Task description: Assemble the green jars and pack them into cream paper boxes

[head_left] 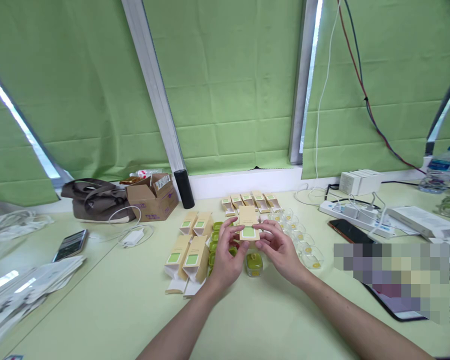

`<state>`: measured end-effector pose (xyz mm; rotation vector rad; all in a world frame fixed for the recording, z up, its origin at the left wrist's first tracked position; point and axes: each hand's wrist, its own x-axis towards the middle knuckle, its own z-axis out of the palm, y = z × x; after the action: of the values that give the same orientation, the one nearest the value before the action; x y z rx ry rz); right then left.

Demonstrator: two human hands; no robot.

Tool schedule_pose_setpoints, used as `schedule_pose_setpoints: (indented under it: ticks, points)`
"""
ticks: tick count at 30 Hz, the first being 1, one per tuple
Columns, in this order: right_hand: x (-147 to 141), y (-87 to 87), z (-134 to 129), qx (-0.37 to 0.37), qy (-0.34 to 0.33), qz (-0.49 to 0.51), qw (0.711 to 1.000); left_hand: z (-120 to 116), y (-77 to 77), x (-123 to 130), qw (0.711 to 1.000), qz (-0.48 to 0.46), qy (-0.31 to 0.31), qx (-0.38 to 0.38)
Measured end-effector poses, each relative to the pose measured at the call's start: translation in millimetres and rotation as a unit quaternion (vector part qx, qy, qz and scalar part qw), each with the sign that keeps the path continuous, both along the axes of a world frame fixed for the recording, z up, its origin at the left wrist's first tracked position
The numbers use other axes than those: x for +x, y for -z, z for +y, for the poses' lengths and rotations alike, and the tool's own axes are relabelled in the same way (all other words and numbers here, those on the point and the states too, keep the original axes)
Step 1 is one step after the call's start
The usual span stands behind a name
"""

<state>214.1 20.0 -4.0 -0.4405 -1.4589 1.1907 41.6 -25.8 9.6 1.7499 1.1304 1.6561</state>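
Between my two hands is a small cream carton [249, 216] with a green label window on its front. My left hand [228, 249] grips its left side, and my right hand [279, 249] grips its right side. Just below the carton, a small glass jar with a green lid [254, 264] stands on the table. Several green lids [213, 246] lie beside my left hand, partly hidden by it. To the right of my right hand are rows of clear glass jars [311, 256]. Open cartons [195, 257] lie to the left, and more cartons [247, 200] stand behind.
A cardboard box [152, 200], a grey bag [95, 200] and a black cylinder [184, 189] stand at the back left. A phone [70, 245] and charger [133, 238] lie at left. On the right are a power strip [356, 217], a dark phone [348, 231] and a water bottle [443, 170].
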Motion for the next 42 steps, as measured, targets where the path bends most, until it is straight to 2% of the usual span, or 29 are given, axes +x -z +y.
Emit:
schedule_pose_setpoints:
  ticks: [5, 9, 14, 18, 22, 29, 35, 39, 42]
  points:
    - [-0.8, 1.8, 0.8, 0.003, 0.016, -0.007, 1.0, 1.0, 1.3, 0.4, 1.0, 0.008, -0.016, 0.007]
    - [1.4, 1.3, -0.1, 0.014, 0.013, -0.012, 1.0, -1.3, -1.5, -1.1, 0.995, 0.072, -0.053, 0.041]
    - [5.4, -0.4, -5.2, 0.066, 0.017, -0.061, 0.996, -4.8, -3.2, -2.9, 0.978, 0.152, -0.113, 0.085]
    - [5.7, -1.7, -9.7, 0.123, 0.02, -0.066, 0.99, -3.6, -3.0, -3.3, 0.967, 0.172, -0.145, 0.122]
    - [7.0, -3.5, -14.3, 0.166, 0.008, -0.048, 0.985, -0.7, -2.7, -4.5, 0.973, 0.147, -0.146, 0.105]
    - [14.2, -10.9, -22.5, 0.271, 0.033, -0.161, 0.948, 3.8, 1.9, -7.6, 0.997, 0.004, -0.077, 0.023]
    - [12.7, -8.1, -21.7, 0.284, 0.012, -0.167, 0.944, 10.5, 1.7, -8.0, 0.995, -0.073, -0.064, 0.003]
    - [13.1, -4.8, -12.3, 0.272, 0.084, -0.148, 0.947, 13.0, -6.4, -13.5, 0.994, -0.091, -0.059, -0.021]
    - [18.5, -8.8, -3.0, 0.276, 0.137, -0.213, 0.927, 14.0, -11.8, -21.3, 0.992, -0.11, -0.039, -0.038]
